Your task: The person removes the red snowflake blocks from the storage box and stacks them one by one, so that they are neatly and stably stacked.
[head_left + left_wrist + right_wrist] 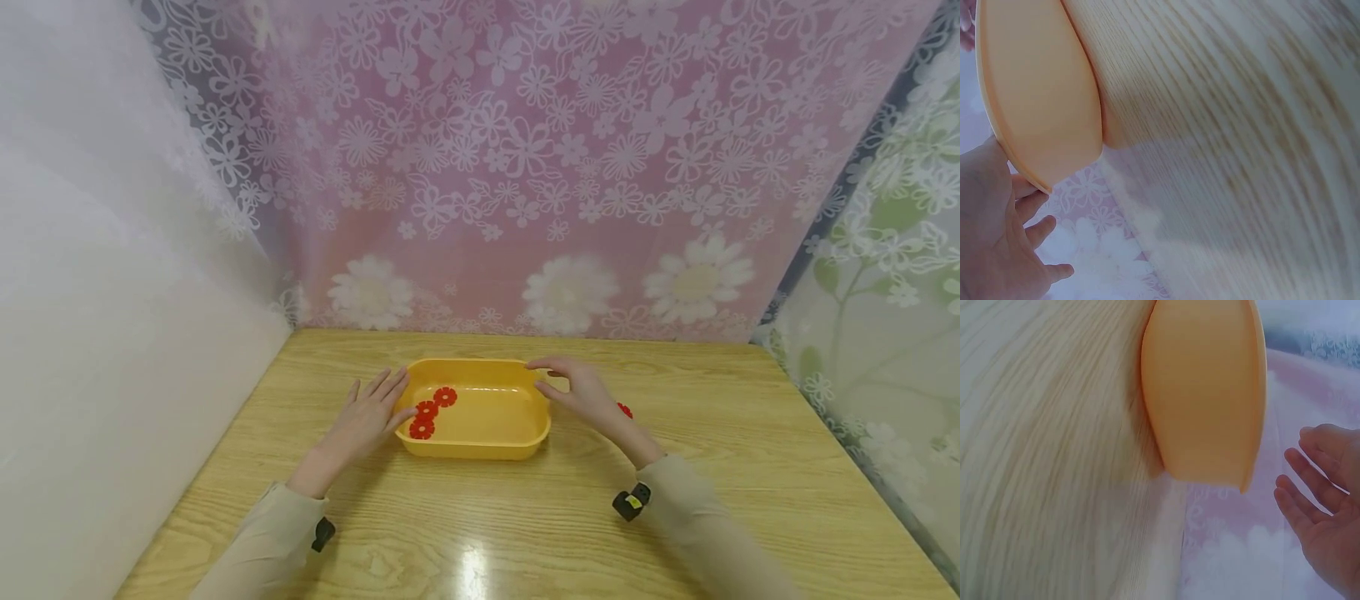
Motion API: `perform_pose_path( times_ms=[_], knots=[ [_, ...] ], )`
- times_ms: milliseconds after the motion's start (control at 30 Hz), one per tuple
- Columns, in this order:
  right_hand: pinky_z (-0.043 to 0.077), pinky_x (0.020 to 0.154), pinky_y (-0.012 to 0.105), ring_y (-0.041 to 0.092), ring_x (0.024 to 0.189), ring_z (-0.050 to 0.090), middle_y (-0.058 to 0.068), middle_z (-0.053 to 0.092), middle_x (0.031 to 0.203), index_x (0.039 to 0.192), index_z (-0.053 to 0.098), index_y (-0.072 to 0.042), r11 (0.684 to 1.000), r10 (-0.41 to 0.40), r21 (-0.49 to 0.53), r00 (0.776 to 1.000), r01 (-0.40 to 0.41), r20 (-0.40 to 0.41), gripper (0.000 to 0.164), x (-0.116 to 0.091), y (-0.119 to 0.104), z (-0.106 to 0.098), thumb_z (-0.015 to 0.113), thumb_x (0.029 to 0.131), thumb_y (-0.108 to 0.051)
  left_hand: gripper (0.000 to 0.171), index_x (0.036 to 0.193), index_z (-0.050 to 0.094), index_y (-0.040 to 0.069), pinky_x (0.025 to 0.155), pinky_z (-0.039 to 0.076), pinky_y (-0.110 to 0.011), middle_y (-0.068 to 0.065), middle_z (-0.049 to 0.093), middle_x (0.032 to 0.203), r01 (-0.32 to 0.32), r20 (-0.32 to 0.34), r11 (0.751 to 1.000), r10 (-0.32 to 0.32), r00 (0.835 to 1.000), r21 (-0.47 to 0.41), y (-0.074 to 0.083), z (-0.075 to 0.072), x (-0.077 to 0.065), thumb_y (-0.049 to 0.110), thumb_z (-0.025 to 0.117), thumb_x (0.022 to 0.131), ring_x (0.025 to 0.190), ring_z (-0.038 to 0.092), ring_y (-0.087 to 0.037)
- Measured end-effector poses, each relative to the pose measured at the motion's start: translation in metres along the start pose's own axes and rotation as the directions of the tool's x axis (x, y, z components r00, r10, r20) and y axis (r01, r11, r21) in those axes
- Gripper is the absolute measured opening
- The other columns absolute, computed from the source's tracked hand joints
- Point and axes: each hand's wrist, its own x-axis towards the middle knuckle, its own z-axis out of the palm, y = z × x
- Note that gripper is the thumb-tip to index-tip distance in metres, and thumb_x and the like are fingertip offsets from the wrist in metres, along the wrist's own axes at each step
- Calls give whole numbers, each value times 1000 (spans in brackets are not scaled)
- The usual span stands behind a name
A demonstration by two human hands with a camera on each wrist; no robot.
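Note:
A yellow plastic basin (487, 450) stands on the wooden table, holding several red notched flower-shaped discs at its left end, one of them a disc (446, 397) near the back. My left hand (365, 425) rests at the basin's left rim, fingers spread and fairly straight, thumb reaching over the inside edge. In the left wrist view, fingertips touch the rim from outside. At the right end, my right hand (581, 392) hovers by the rim with loosely bent fingers and nothing in them. The right wrist view shows a gap between those fingers (1310, 487) and the basin.
Another red disc (625, 410) lies on the table (720, 433), partly hidden behind the right forearm. A pink flowered curtain (525, 167) hangs along the table's back edge. A pale wall (135, 292) rises on the left, and a patterned curtain (885, 292) on the right.

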Motion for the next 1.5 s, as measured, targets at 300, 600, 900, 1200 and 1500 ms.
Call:
perform_pose_path(
  times_ms=[300, 600, 900, 1200, 1500],
  knots=[
    [53, 98, 52, 41, 116, 65, 16, 66, 132, 133, 67, -7, 1000, 0, 8, 995, -1, 102, 36, 31, -24, 39, 70, 97, -15, 68, 157, 36, 4, 116, 14, -72, -13, 34, 163, -4, -4, 1000, 4, 1000, 6, 0, 1, 1, 41, 57, 104, 151, 27, -39],
    [53, 99, 48, 36, 121, 62, 14, 66, 132, 132, 66, -2, 1000, -9, 22, 982, 5, 186, 36, 59, -40, 77, 69, 97, -11, 67, 157, 37, 4, 116, 13, -72, -13, 35, 162, 3, -14, 1000, -3, 1000, 1, 1, 0, 1, 39, 58, 103, 151, 28, -39],
    [49, 105, 46, 32, 123, 61, 14, 66, 133, 132, 65, 0, 998, 35, -65, 955, -17, 296, 37, 75, -47, 107, 69, 96, -8, 66, 156, 38, 4, 116, 14, -72, -13, 35, 162, 5, -7, 1000, -5, 1000, 3, 0, -1, 1, 42, 55, 104, 151, 28, -38],
    [49, 106, 44, 31, 122, 63, 16, 68, 129, 131, 65, 3, 994, 34, -110, 938, 4, 344, 36, 79, -45, 119, 68, 97, -7, 67, 157, 37, 3, 116, 16, -72, -14, 34, 162, -2, 0, 1000, 2, 1000, 10, 0, -1, 1, 41, 55, 104, 150, 28, -38],
    [51, 103, 41, 27, 115, 64, 15, 67, 127, 134, 62, 2, 991, 22, -130, 893, 41, 450, 37, 75, -46, 119, 65, 98, -5, 67, 156, 38, 3, 116, 16, -72, -12, 35, 163, 7, -8, 1000, -7, 1000, 16, -1, 2, 2, 41, 57, 104, 150, 29, -38]
  ],
)
